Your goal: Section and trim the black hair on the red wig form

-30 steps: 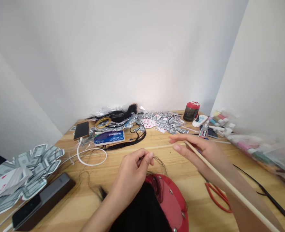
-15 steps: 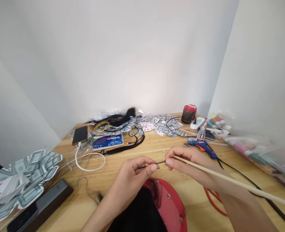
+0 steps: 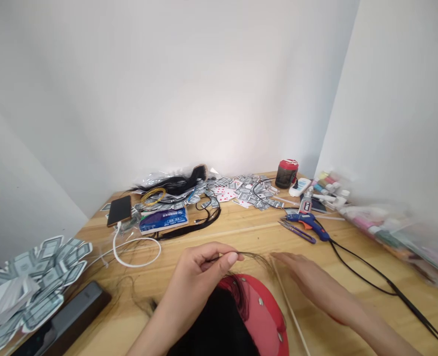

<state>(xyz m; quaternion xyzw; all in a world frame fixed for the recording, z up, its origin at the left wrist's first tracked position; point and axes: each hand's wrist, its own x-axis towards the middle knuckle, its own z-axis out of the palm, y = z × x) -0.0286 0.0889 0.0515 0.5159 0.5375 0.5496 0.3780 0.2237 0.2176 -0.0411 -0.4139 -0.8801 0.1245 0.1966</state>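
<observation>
My left hand is closed, pinching a thin strand of dark hair between thumb and forefinger. The loose part of the strand arcs toward the fingertips of my right hand. That hand is partly blurred, its fingers long and close together, the thumb hidden. A thin pale wooden stick runs from these fingertips down toward me; the exact grip is concealed. Below the hands is a rounded red form with a pinkish mesh-like surface and metal studs. Black hair covers its left side.
A blue glue gun and small thread snips lie to the right, beside black tweezers. Cards, a hair bundle, and a blue packet are at the back. A phone with a white cable lies left.
My right hand has moved right and down, away from my left. The stick has swung from pointing right to pointing down toward me. My left hand keeps its pinch.
</observation>
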